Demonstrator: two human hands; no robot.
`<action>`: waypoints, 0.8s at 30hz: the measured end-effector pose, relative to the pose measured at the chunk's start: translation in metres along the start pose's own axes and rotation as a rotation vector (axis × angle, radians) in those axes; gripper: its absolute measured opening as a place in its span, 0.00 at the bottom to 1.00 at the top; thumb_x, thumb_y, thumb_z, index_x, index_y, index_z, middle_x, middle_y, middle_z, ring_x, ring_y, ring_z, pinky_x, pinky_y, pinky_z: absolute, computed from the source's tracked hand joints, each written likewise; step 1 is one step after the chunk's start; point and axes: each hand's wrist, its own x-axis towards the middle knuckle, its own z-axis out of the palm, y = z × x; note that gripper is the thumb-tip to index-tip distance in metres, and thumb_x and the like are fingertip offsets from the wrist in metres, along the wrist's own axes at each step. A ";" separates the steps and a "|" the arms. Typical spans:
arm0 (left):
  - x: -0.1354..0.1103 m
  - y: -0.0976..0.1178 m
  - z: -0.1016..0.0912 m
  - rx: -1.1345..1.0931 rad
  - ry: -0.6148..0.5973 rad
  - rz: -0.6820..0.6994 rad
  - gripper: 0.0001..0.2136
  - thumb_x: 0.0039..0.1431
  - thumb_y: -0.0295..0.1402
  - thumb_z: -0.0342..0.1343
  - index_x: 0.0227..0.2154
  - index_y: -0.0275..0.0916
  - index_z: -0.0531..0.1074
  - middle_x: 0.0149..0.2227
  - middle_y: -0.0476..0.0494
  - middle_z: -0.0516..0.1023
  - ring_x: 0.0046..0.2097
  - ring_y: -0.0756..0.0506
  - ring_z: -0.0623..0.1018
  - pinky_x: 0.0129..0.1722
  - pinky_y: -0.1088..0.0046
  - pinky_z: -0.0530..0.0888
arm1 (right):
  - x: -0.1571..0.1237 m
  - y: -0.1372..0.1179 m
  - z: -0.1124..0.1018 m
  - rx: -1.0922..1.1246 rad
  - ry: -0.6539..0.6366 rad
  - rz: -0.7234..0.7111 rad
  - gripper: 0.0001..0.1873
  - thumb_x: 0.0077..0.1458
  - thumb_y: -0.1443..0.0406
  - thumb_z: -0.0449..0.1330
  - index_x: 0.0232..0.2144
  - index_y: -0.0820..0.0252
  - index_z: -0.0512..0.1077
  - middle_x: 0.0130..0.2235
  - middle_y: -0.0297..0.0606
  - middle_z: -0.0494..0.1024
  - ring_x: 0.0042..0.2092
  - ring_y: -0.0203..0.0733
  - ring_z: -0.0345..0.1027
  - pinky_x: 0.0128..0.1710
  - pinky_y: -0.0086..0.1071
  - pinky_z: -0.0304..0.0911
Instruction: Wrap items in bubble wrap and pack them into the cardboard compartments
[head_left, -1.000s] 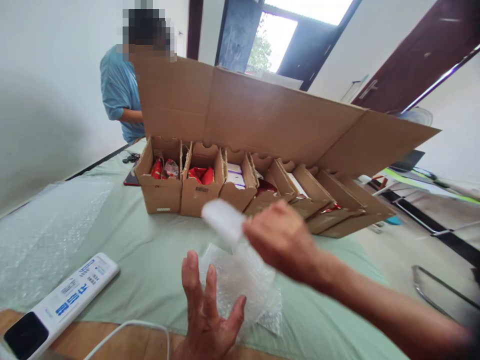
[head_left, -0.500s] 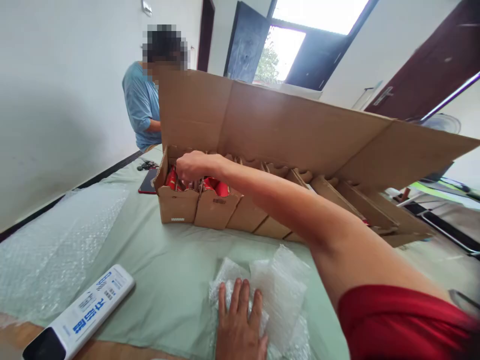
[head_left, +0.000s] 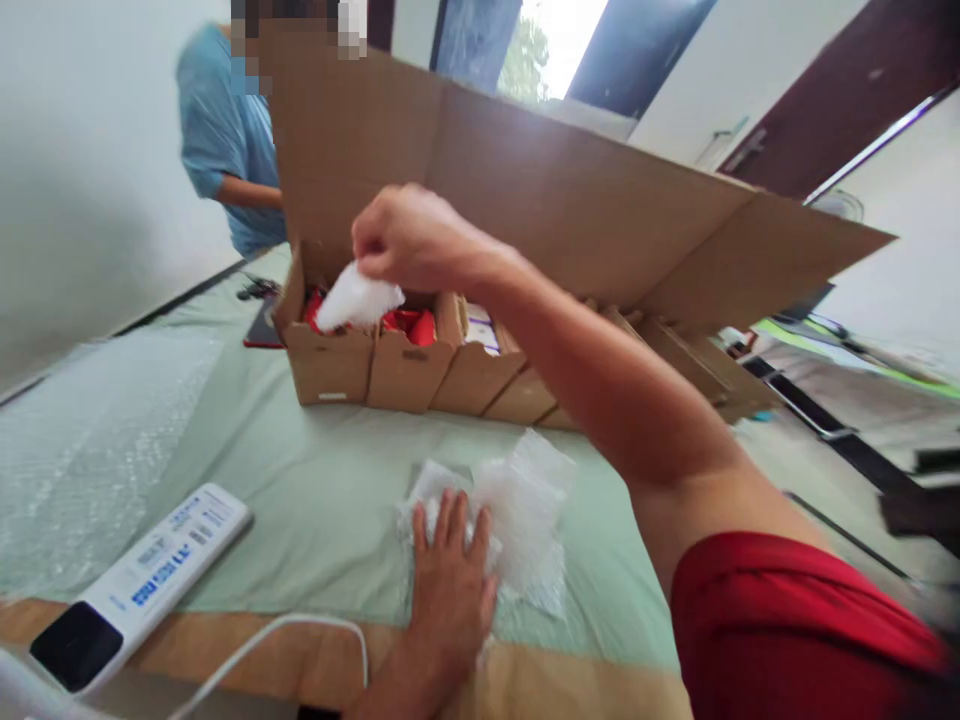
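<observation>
White bundle (head_left: pixel 357 299) pinched by right hand (head_left: pixel 411 240) above cardboard box (head_left: pixel 570 190), bubble wrap (head_left: pixel 526 512) in front pressed under flat, open left hand (head_left: pixel 450 575)

daylight pours from the window (head_left: pixel 559 30) up top, blown out white. i see only faint shadows on the green cloth (head_left: pixel 315 470). my right hand (head_left: pixel 409 240) and its pinched wrapped packet (head_left: pixel 356 298) are slightly smeared; the red sleeve (head_left: pixel 795 620) and right edge blur, lines bend outward.

left hand (head_left: pixel 450 585) + right hand (head_left: pixel 412 240) = 2 | bubble-wrap bundle (head_left: pixel 356 300) = 1 | small cartons (head_left: pixel 330 365) = 4 in view | power strip (head_left: pixel 150 575) = 1 | co-worker (head_left: pixel 217 140) = 1
</observation>
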 end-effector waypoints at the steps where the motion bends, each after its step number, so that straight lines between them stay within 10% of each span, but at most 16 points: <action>1: 0.000 0.001 -0.006 -0.005 0.007 -0.014 0.27 0.61 0.40 0.61 0.63 0.42 0.68 0.65 0.32 0.71 0.67 0.30 0.68 0.65 0.35 0.62 | -0.023 0.001 -0.025 -0.107 -0.005 -0.034 0.10 0.55 0.74 0.62 0.23 0.64 0.77 0.26 0.27 0.76 0.40 0.34 0.76 0.47 0.30 0.66; 6: -0.009 0.001 -0.030 -0.024 0.038 -0.146 0.35 0.61 0.44 0.60 0.68 0.38 0.59 0.72 0.23 0.55 0.74 0.27 0.53 0.68 0.34 0.52 | -0.205 0.045 -0.090 -0.058 0.171 -0.076 0.07 0.61 0.64 0.64 0.30 0.58 0.77 0.29 0.26 0.74 0.35 0.33 0.71 0.42 0.29 0.67; 10: -0.021 -0.008 -0.039 -0.066 0.011 -0.350 0.45 0.56 0.53 0.62 0.70 0.33 0.53 0.74 0.17 0.44 0.75 0.22 0.46 0.68 0.33 0.51 | -0.370 0.090 -0.026 0.151 0.364 0.339 0.08 0.60 0.61 0.64 0.29 0.56 0.75 0.53 0.43 0.79 0.48 0.46 0.77 0.48 0.43 0.73; 13: -0.027 -0.009 -0.036 -0.101 -0.036 -0.435 0.51 0.52 0.55 0.63 0.71 0.30 0.51 0.74 0.15 0.43 0.75 0.21 0.46 0.69 0.35 0.51 | -0.439 0.099 0.051 0.299 0.387 0.577 0.07 0.58 0.61 0.63 0.30 0.57 0.74 0.62 0.50 0.73 0.53 0.53 0.77 0.53 0.50 0.72; 18: -0.017 0.001 -0.024 -0.205 -0.039 -0.428 0.53 0.46 0.54 0.67 0.70 0.34 0.53 0.72 0.21 0.55 0.73 0.23 0.55 0.69 0.39 0.54 | -0.432 0.067 0.129 0.517 0.248 0.484 0.06 0.55 0.68 0.59 0.34 0.56 0.77 0.59 0.47 0.76 0.59 0.51 0.72 0.60 0.46 0.67; 24: 0.004 0.001 -0.042 -0.601 0.168 -0.555 0.42 0.50 0.48 0.66 0.66 0.40 0.60 0.64 0.32 0.69 0.65 0.33 0.70 0.66 0.52 0.67 | -0.368 0.038 0.141 0.811 0.278 0.254 0.14 0.59 0.63 0.60 0.46 0.57 0.78 0.54 0.43 0.79 0.55 0.47 0.74 0.56 0.39 0.70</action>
